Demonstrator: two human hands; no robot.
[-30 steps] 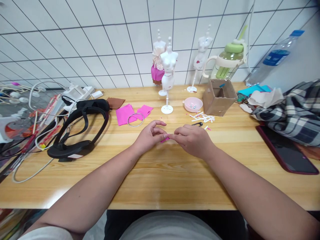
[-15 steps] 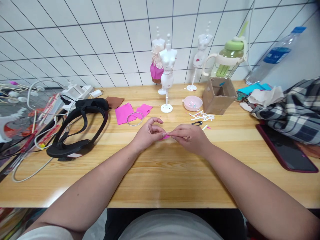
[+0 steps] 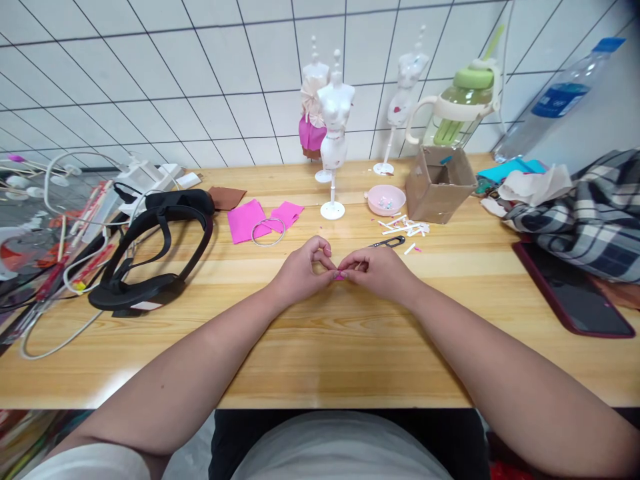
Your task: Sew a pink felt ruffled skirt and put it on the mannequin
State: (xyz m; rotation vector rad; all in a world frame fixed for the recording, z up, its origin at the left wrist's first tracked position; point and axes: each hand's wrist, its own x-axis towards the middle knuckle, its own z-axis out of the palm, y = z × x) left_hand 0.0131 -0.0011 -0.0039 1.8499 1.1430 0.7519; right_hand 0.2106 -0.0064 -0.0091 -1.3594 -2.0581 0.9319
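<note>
At table centre, your left hand (image 3: 300, 273) and right hand (image 3: 380, 270) meet fingertip to fingertip — both pinched narrow on small pink scrap (image 3: 339, 275), held just above wooden table (image 3: 320, 347). Black scissors (image 3: 389, 243) lie just behind right hand. Pink fabric pieces (image 3: 260, 219) with metal ring (image 3: 269, 232) sit beyond left hand — white mannequin (image 3: 335, 130) stands further back, black headband (image 3: 150, 253) well to left.

Scissors (image 3: 387, 243) just behind hands (image 3: 340, 272).
</note>
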